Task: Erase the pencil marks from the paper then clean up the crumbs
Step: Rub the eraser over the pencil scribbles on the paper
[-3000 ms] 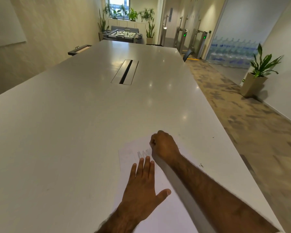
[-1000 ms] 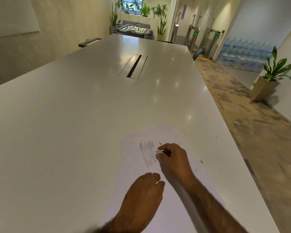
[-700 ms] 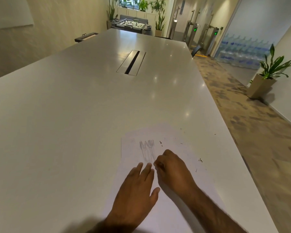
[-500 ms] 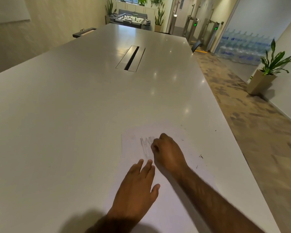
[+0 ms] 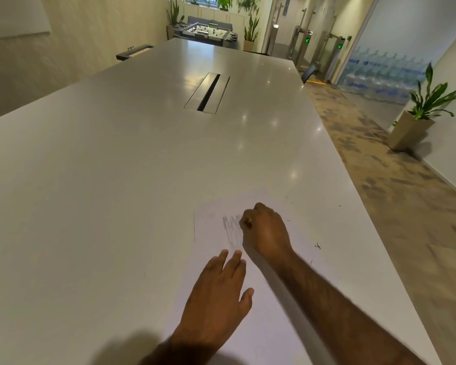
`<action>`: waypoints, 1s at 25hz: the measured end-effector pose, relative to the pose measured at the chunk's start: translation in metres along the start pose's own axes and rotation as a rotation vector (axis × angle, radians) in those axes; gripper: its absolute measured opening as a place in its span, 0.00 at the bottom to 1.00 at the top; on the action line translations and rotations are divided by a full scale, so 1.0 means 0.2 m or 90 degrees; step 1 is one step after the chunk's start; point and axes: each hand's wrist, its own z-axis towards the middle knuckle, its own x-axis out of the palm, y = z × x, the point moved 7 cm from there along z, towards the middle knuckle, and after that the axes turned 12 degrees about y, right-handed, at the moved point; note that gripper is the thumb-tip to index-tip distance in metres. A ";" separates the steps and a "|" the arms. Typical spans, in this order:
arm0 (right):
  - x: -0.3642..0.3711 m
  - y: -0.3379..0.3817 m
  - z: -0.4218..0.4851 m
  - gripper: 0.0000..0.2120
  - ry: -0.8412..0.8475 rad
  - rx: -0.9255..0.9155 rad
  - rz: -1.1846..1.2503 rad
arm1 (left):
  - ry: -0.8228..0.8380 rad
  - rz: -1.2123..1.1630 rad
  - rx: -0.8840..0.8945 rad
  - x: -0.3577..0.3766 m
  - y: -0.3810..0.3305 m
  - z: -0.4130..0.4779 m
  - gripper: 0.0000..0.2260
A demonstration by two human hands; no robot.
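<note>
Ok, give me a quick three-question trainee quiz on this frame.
1. True or false: the left hand lies flat, fingers straight, on the paper.
2. The pencil marks sit: A) to the left of the right hand; B) to its right; C) under the left palm.
3. What does the right hand pinch, and is the erasing finished?

Key
1. True.
2. A.
3. A small pale eraser, barely showing between the curled fingers; not finished, as grey marks show on the paper.
</note>
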 end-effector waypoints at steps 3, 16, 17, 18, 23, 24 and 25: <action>0.05 -0.03 -0.08 0.07 0.046 -0.014 0.071 | 0.002 0.012 0.023 0.04 0.00 -0.03 0.26; 0.07 0.07 -0.15 0.06 0.104 -0.101 0.081 | -0.054 0.026 0.002 0.01 0.02 -0.02 0.30; 0.08 0.08 -0.15 0.06 0.127 -0.103 0.088 | -0.063 0.014 0.006 0.01 0.03 -0.02 0.30; 0.09 0.10 -0.15 0.06 0.156 -0.110 0.097 | -0.078 0.009 0.006 -0.01 0.02 -0.02 0.30; -0.03 -0.17 -0.14 0.07 0.098 0.082 0.308 | -0.147 -0.056 0.031 0.00 0.06 -0.01 0.21; -0.03 -0.20 -0.15 0.08 0.095 0.102 0.291 | -0.183 -0.079 0.041 -0.02 0.08 0.01 0.17; -0.01 -0.21 -0.16 0.08 0.092 0.107 0.264 | -0.216 -0.113 0.047 -0.03 0.11 0.03 0.14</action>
